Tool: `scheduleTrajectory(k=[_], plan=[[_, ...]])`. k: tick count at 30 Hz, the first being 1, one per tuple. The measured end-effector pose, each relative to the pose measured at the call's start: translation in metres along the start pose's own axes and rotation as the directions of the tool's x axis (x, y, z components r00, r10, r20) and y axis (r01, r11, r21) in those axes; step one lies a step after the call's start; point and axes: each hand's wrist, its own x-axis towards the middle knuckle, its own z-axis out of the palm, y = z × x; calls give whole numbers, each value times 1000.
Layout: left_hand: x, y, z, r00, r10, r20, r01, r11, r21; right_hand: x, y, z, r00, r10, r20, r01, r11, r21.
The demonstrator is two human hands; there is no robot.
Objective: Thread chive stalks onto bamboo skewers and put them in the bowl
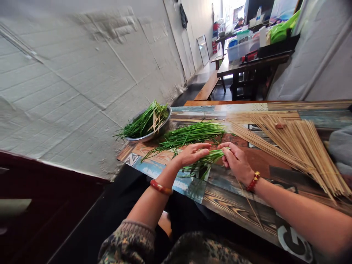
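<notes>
A thin skewer slants toward the near edge of the table; above the tabletop, the green bunch points its pale ends right, long axis running sideways, leaves lower left; the right hand, fingers curled, pinches those ends; the left hand reaches over, straight-fingered, unclenched; loose stalks lie beyond.

Tabletop: multicoloured, wood-plank pattern
Metal bowl: standing at the left end
Green stalks: loose pile just right of the bowl
Wooden sticks: fanned out at right
</notes>
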Motion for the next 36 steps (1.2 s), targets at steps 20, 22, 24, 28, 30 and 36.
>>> scheduleTrajectory(k=[20, 22, 24, 28, 30, 36], plan=[[19, -25, -37, 995, -73, -71, 92, 937, 336, 6, 13, 6, 992, 126, 11, -125, 990, -66], [34, -30, -33, 994, 6, -111, 43, 898, 438, 6, 13, 6, 992, 126, 14, -125, 989, -74], [47, -34, -30, 988, 62, -141, 16, 871, 491, 6, 14, 6, 991, 135, 14, -134, 987, -85], [59, -44, -28, 971, 98, -219, 28, 860, 509, 4, 13, 6, 987, 159, 27, -156, 983, -100], [60, -49, -28, 969, 90, -232, 40, 864, 501, 3, 13, 6, 986, 164, 34, -159, 981, -110], [59, -58, -26, 972, 43, -231, 110, 785, 610, 2, 11, 7, 980, 196, 41, -191, 975, -111]])
